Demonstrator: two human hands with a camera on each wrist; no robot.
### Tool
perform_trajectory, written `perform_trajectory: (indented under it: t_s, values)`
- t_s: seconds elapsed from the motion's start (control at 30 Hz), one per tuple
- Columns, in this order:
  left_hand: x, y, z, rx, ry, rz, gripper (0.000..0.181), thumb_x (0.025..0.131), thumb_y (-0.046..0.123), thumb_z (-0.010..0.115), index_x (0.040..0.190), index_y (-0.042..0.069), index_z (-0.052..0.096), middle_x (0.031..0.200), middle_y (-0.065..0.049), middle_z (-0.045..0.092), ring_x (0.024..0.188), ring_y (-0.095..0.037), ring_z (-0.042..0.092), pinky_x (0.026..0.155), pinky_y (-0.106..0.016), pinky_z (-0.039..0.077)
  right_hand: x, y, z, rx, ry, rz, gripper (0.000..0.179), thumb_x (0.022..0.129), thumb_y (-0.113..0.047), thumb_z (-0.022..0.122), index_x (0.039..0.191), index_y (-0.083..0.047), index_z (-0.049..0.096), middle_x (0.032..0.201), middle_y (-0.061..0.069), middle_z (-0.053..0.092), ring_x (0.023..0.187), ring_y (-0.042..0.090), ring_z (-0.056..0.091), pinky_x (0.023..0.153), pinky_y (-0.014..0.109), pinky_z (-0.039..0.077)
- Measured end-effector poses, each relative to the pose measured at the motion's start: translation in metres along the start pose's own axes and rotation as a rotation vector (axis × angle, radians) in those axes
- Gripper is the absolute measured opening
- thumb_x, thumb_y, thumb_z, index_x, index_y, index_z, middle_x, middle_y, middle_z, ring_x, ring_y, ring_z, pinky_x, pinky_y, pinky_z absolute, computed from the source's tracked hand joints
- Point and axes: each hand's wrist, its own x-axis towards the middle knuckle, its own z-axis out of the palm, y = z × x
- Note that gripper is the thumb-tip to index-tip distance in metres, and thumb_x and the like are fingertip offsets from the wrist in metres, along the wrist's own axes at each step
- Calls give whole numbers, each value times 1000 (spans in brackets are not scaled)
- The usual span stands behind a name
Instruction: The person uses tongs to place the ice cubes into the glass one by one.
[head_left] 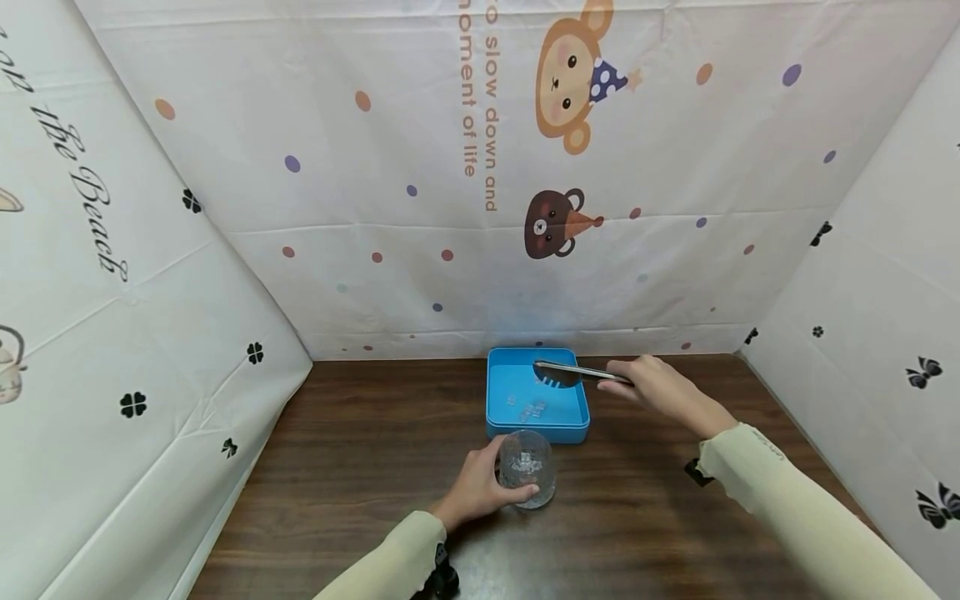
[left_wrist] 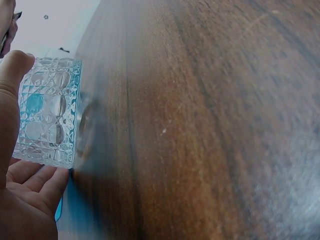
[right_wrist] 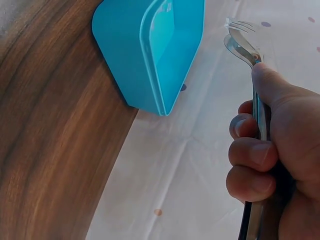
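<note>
Blue tray point(head_left: 512, 377); cloth point(head_left: 480, 242) reads "slow down".

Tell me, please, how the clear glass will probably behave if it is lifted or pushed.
The clear glass looks rigid and possibly breakable, given its transparent, moulded walls. Its raised pattern should help the left hand grip it. Its round sides suggest it could roll if knocked over.
</note>
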Motion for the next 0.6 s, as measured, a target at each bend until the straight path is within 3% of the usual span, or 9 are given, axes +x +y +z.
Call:
perform_trajectory:
  t_s: [0.3,0.6]
  values:
    - [0,0,0,7,5,7,76,84,49,83,143,15,52,126,-1,68,106,-10,67,86,-27,56,-9,-17,-10,-56,33,-83,22,100,-30,69,83,-19,60,59,-14,41,50,-1,38,55,24,40]
    - [0,0,0,13,8,13,75,84,50,83,144,17,52,124,2,68,103,-7,67,85,-28,56,-24,-39,-14,-54,50,-196,30,96,-22,74,79,-21,50,59,-17,26,50,-5,24,50,20,30]
